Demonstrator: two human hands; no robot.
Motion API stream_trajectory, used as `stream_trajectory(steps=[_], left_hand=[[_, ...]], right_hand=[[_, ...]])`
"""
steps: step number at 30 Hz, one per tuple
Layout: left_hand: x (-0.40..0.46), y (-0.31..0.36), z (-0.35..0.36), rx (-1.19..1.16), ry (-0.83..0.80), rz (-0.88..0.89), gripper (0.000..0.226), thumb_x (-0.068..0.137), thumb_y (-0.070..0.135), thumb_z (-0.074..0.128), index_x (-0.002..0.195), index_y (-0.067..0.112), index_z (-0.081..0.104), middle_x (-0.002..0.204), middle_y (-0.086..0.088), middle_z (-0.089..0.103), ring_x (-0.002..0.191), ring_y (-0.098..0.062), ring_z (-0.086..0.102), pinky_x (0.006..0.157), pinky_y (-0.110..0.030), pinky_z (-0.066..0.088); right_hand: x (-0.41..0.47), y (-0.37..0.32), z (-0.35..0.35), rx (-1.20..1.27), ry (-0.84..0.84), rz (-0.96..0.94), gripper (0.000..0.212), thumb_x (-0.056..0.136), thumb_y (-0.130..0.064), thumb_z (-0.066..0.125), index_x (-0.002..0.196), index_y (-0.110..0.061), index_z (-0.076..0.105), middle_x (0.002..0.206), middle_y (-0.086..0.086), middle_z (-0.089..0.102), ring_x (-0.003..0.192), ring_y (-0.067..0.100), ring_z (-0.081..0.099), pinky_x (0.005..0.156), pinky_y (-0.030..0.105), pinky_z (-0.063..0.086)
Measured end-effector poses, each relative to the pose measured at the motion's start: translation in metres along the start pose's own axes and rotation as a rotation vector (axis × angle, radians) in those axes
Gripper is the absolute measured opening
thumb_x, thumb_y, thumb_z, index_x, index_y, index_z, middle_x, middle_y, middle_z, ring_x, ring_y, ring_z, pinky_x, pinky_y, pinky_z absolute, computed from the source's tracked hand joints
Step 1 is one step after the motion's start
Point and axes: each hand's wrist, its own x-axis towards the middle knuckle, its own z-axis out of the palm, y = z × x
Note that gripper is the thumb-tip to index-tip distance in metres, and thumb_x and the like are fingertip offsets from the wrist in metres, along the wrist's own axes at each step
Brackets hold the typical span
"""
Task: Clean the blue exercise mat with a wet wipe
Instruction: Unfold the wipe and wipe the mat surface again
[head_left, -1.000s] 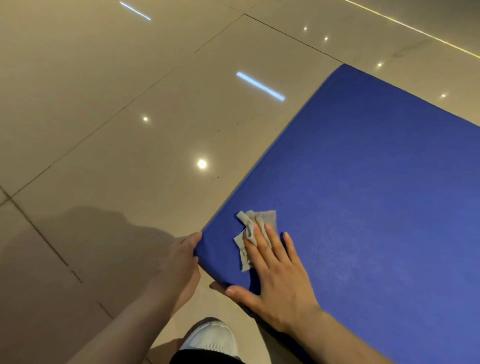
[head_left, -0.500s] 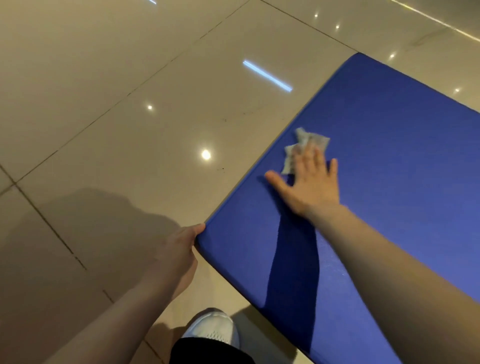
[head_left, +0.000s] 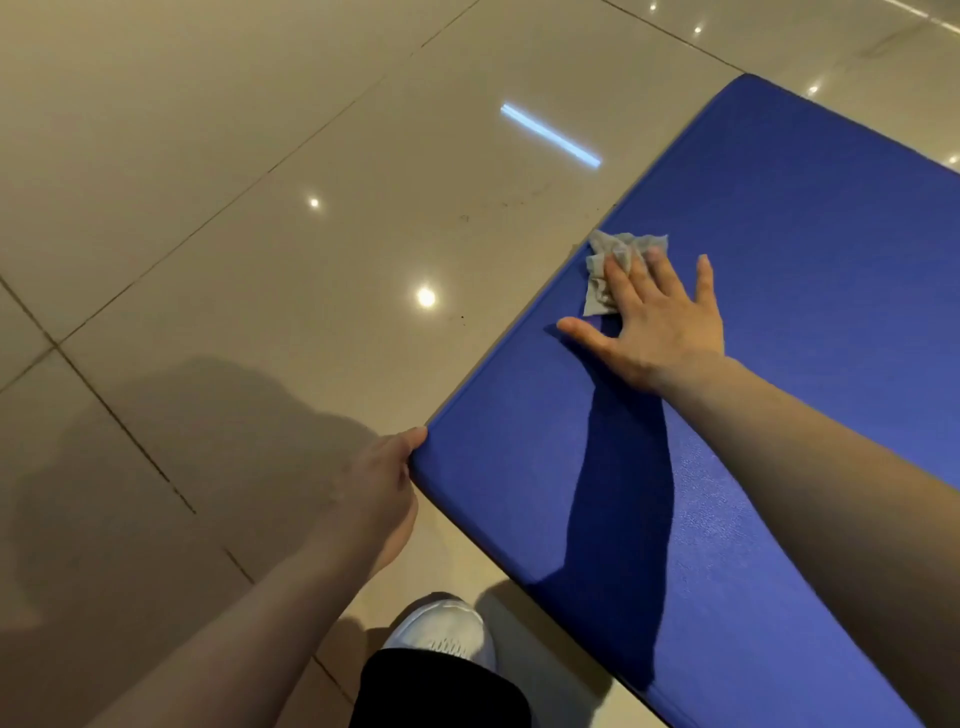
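**Inspector:** Position of the work item?

**Assessor:** The blue exercise mat (head_left: 779, 389) fills the right half of the frame, lying flat on the tiled floor (head_left: 234, 208), one rounded corner at centre. The wet wipe (head_left: 605, 265) is crumpled on the mat right of centre, close to its left long edge.

**Inspector:** Grip states?

**Assessor:** The right hand (head_left: 660, 317) lies flat and spread, fingers (head_left: 626, 270) pressing the wipe down; it pins the wipe and does not enclose it. The left hand (head_left: 384, 483) is curled around the mat's near corner, thumb on the edge, apparently steadying it.

**Inspector:** Recommendation for the stroke in hand?

**Assessor:** In my judgement: keep the palm low, pressure even, and run overlapping passes parallel to the edge. The wipe is bunched, so little of it meets the mat; flattening it would cover more. Hold the corner firm, since a mat may well slide on polished tile.

**Inspector:** Surface and room?

**Assessor:** Glossy beige tiles with dark grout lines, reflecting spot lamps and a strip light at upper centre. A white shoe (head_left: 441, 634) shows at bottom centre. Small dark specks mark the tiles left of the mat's long edge.
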Motion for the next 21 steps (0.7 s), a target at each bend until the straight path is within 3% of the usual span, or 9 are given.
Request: stream_trajectory(steps=[3,6,8,10,13,15,17,21], left_hand=[[-0.002,-0.005,-0.001,0.038,0.027,0.039,0.042,0.1,0.014,0.047,0.142,0.013,0.046,0.133,-0.005,0.055,0.121,-0.017,0.051,0.097,-0.019,0.032],[-0.002,-0.003,-0.002,-0.003,0.043,0.013,0.049,0.095,0.026,0.059,0.141,0.015,0.048,0.127,0.0,0.056,0.112,-0.013,0.053,0.097,-0.021,0.037],[-0.002,-0.001,-0.002,0.058,0.019,-0.005,0.065,0.085,0.04,0.071,0.141,0.019,0.046,0.123,0.003,0.053,0.108,-0.013,0.052,0.095,-0.025,0.04],[-0.003,0.003,-0.002,0.254,0.019,0.026,0.079,0.075,0.056,0.074,0.14,0.024,0.043,0.127,0.005,0.054,0.112,-0.016,0.054,0.094,-0.03,0.042],[-0.003,0.006,0.0,0.363,0.047,0.038,0.08,0.072,0.065,0.069,0.136,0.026,0.041,0.126,0.007,0.053,0.111,-0.016,0.055,0.09,-0.03,0.041],[-0.002,0.007,0.001,0.344,0.039,0.009,0.078,0.072,0.065,0.07,0.134,0.028,0.04,0.124,0.009,0.051,0.111,-0.016,0.054,0.089,-0.031,0.04],[-0.004,0.01,0.002,0.335,0.021,-0.01,0.076,0.073,0.062,0.071,0.133,0.028,0.039,0.122,0.01,0.05,0.109,-0.016,0.054,0.09,-0.032,0.039],[-0.005,0.013,0.004,0.286,0.028,-0.037,0.076,0.073,0.056,0.074,0.134,0.026,0.039,0.125,0.007,0.05,0.112,-0.019,0.053,0.096,-0.036,0.038]], right_hand=[[0.003,-0.006,-0.003,0.044,-0.038,0.012,0.107,0.07,-0.089,-0.006,0.156,-0.025,-0.008,0.162,-0.006,-0.018,0.149,0.016,-0.018,0.116,0.055,-0.016],[-0.03,-0.04,0.012,0.144,0.012,-0.184,0.105,0.072,-0.088,-0.002,0.156,-0.024,-0.005,0.161,-0.006,-0.021,0.147,0.013,-0.021,0.117,0.055,-0.015],[-0.065,-0.065,0.031,0.203,0.043,-0.389,0.101,0.078,-0.085,0.004,0.157,-0.021,0.005,0.163,-0.005,-0.011,0.149,0.012,-0.016,0.118,0.055,-0.009],[-0.094,-0.082,0.049,0.2,0.101,-0.547,0.095,0.085,-0.081,0.012,0.155,-0.018,0.022,0.164,0.0,0.008,0.151,0.018,0.001,0.118,0.055,0.0],[-0.092,-0.078,0.052,0.125,0.076,-0.608,0.093,0.086,-0.081,0.011,0.153,-0.018,0.028,0.161,-0.001,0.018,0.15,0.017,0.011,0.118,0.052,0.002],[-0.073,-0.06,0.036,0.092,0.091,-0.565,0.1,0.08,-0.085,0.002,0.156,-0.021,0.018,0.162,-0.005,0.012,0.15,0.013,0.008,0.119,0.051,-0.007],[-0.043,-0.027,0.019,0.11,0.11,-0.395,0.105,0.073,-0.087,-0.005,0.157,-0.025,0.013,0.163,-0.008,0.008,0.15,0.009,0.004,0.119,0.048,-0.013],[-0.001,0.064,0.0,0.055,0.057,-0.016,0.091,0.083,-0.076,-0.002,0.156,-0.025,0.015,0.164,-0.004,0.009,0.15,0.012,0.005,0.119,0.049,-0.01]])
